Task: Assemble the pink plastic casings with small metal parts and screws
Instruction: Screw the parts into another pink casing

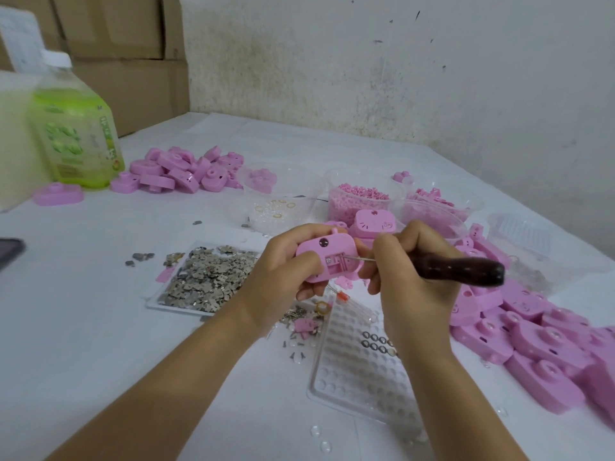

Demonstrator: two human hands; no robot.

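Both hands [286, 271] raised, gripping casing [327, 259].

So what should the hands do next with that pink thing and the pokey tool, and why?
Probably turn the screwdriver to drive the screw home. The right hand already has its thin metal tip inside the open compartment of the pink casing, beside a small silver part, and the left hand holds the casing steady above the table. I cannot tell how far the screw is in.

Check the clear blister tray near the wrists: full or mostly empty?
Mostly empty: the blister tray shows rows of bare pockets, with only a few metal rings near its right edge.
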